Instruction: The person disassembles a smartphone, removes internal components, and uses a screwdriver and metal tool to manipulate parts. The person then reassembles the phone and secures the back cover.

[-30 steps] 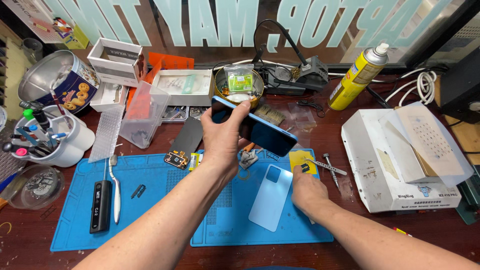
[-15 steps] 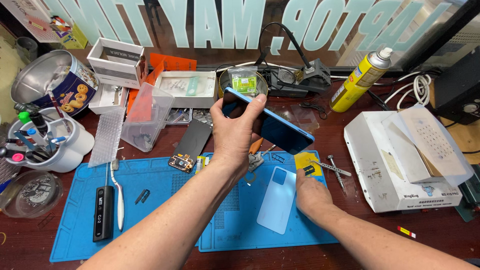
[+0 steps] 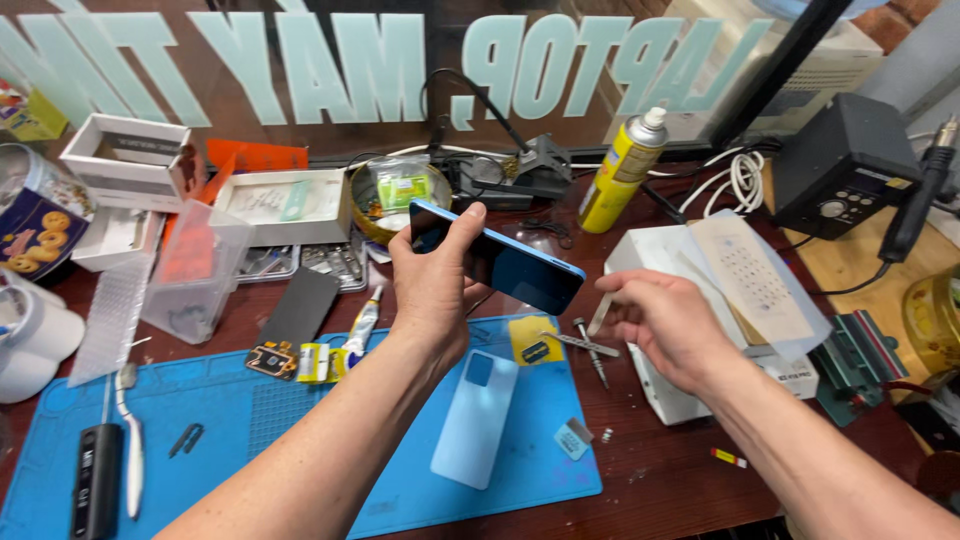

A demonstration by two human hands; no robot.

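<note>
My left hand (image 3: pixel 435 290) holds a blue smartphone (image 3: pixel 500 262) by its edges, raised above the blue work mat (image 3: pixel 300 440) with the dark screen tilted toward me. My right hand (image 3: pixel 665 325) hovers to the right of the phone, its fingers pinched on a thin pale strip (image 3: pixel 599 314) that points at the phone's right end. A light blue back cover (image 3: pixel 475 420) lies flat on the mat below the phone. Beside a yellow pad (image 3: pixel 533 340), metal tweezers (image 3: pixel 578 343) and a small screwdriver (image 3: pixel 592 358) lie under my right hand.
A white box (image 3: pixel 680 395) with a clear sheet sits right of the mat. A yellow spray can (image 3: pixel 625 170), a round tin (image 3: pixel 390 185), a soldering stand and open boxes line the back. A glue tube (image 3: pixel 360 325) and black tool (image 3: pixel 90 480) lie to the left.
My right hand has lifted off the mat near the yellow pad and moved right and up, now pinching the pale strip. My left hand keeps the phone raised.
</note>
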